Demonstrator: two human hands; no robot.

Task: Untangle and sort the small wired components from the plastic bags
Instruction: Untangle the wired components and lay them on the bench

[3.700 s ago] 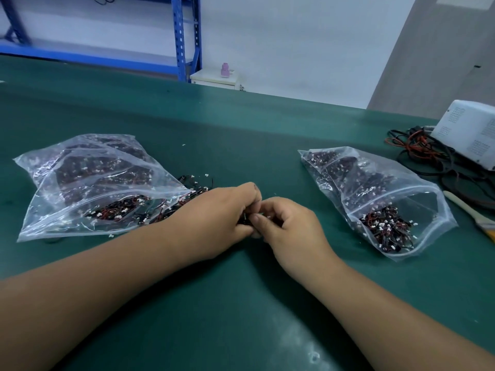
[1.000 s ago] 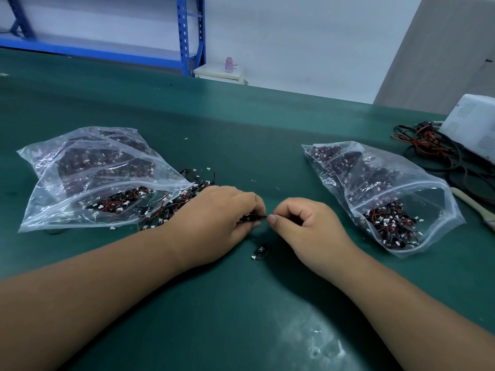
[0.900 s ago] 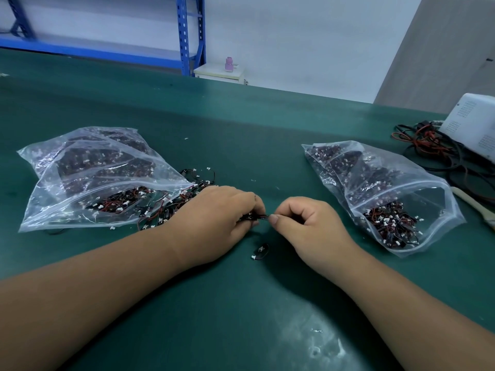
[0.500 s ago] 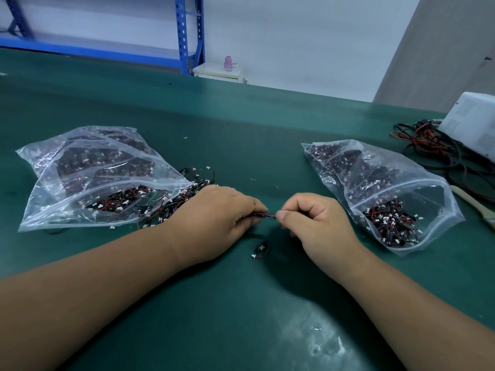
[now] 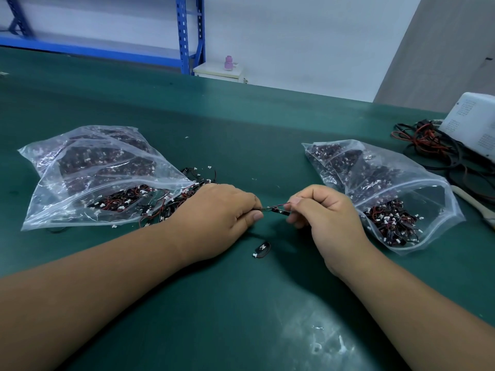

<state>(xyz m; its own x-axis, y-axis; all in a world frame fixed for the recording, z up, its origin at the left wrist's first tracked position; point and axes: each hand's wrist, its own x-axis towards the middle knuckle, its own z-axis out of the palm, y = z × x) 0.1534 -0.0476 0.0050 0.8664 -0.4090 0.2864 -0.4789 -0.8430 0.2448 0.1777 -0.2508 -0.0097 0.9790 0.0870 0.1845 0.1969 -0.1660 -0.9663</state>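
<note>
A small wired component (image 5: 273,209) with red and black leads is stretched between my two hands over the green table. My left hand (image 5: 217,218) pinches its wire end, and my right hand (image 5: 324,212) pinches its black body. Another loose component (image 5: 261,249) with a white plug lies on the table just below them. A clear plastic bag (image 5: 91,170) full of components lies at the left, with a tangled pile (image 5: 171,204) spilling from its mouth. A second bag (image 5: 396,191) of components lies at the right, mouth toward me.
At the far right stands a white device (image 5: 471,124) with a coil of black and red cables (image 5: 439,148). A pale brush handle (image 5: 474,203) lies by the right bag. Blue shelving (image 5: 187,33) stands beyond the table's far edge (image 5: 267,88).
My hands have drawn apart, pulling the component's wire out between them. One component dropped to the table below them about a second ago and has stayed there.
</note>
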